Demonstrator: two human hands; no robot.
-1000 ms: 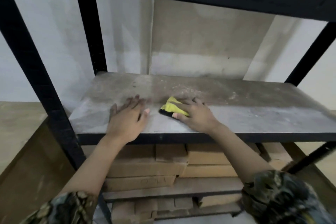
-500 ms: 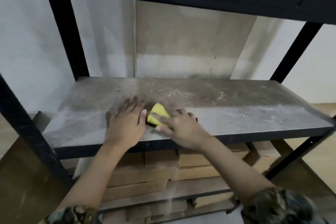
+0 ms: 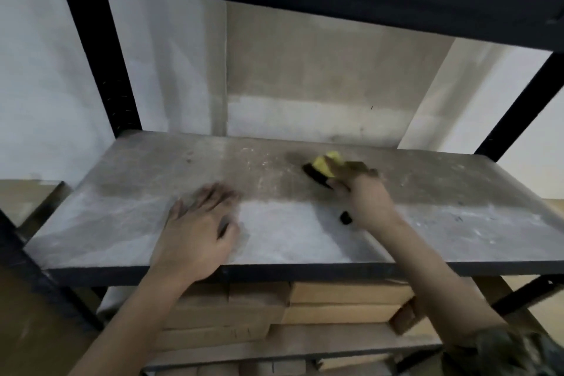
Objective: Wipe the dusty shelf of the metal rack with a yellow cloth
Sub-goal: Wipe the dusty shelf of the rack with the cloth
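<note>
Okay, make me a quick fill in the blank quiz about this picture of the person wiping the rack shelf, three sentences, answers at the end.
1. The right hand presses a cloth whose colour is ____.
2. The left hand lies ____ on the dusty shelf, holding nothing.
3. On the level below that shelf sit stacked ____ blocks.

Missing words: yellow; flat; wooden
</note>
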